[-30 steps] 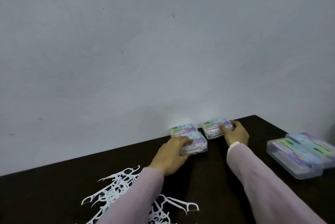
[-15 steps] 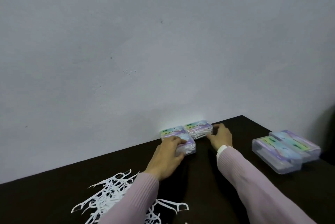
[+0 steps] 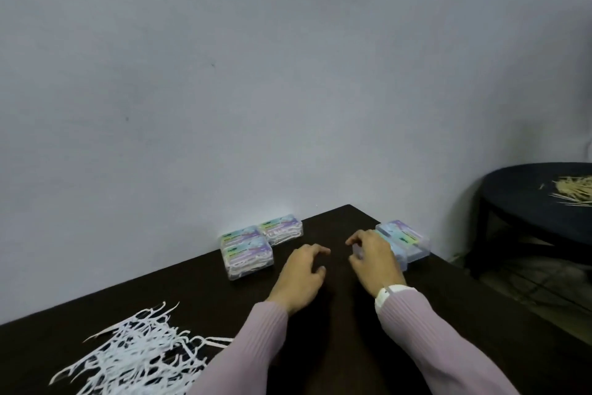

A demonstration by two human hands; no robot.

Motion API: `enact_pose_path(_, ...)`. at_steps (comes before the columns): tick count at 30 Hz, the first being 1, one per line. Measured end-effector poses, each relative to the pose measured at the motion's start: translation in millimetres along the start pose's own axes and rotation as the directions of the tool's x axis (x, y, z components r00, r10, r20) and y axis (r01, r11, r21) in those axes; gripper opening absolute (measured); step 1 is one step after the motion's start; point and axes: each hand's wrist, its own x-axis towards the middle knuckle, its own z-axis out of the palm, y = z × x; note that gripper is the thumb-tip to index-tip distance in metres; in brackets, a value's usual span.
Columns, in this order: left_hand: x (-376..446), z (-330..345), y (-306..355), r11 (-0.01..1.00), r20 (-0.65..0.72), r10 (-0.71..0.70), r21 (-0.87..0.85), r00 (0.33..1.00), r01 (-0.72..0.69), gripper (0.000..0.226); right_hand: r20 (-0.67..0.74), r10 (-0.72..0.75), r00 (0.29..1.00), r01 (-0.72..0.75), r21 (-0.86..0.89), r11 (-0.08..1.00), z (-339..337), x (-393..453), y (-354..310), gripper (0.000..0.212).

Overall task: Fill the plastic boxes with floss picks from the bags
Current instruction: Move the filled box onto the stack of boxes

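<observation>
The left hand point(image 3: 299, 276) was held loosely curled, gripping nothing, filled boxes point(image 3: 248, 250) just left of it. The right hand point(image 3: 374, 261), fingers curled, was laid against empty boxes point(image 3: 404, 239) beyond it.

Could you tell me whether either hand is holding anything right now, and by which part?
Neither: the left hand hovers loosely curled, holding nothing; the right hand reaches over the near empty box.

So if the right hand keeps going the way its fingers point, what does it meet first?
Probably the nearer clear plastic box of the pair at the table's right corner. The right hand already overlaps it in view, fingers curled above it; contact cannot be confirmed from this angle.
</observation>
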Motion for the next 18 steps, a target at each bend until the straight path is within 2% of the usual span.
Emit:
enact_pose_path(6, 17.5, 32.8, 28.3, 0.964, -0.048, -0.084, -0.258, 0.995, 0.069, 0.039, -0.045, 0.001, 0.999, -0.004, -0.069, 0.998, -21.3, -11.8, 28.9, 0.03)
enact_pose_path(11, 32.9, 48.8, 46.4, 0.947, -0.04, -0.086, -0.314, 0.995, 0.069, 0.045, -0.003, -0.044, 0.999, 0.043, -0.118, 0.992, -23.2, -17.3, 37.2, 0.039)
enact_pose_path(14, 37.2, 58.4, 50.7, 0.98, 0.039, -0.03, -0.195, 0.999, 0.037, 0.045, 0.005, -0.088, 0.996, 0.088, -0.117, 0.989, -22.1, -17.4, 40.5, 0.04)
enact_pose_path(18, 31.8, 57.1, 37.7, 0.989, 0.023, -0.003, 0.147, 1.0, -0.001, 0.049, 0.031, -0.114, 0.993, 0.116, -0.096, 0.989, -17.7, -16.8, 39.9, 0.039)
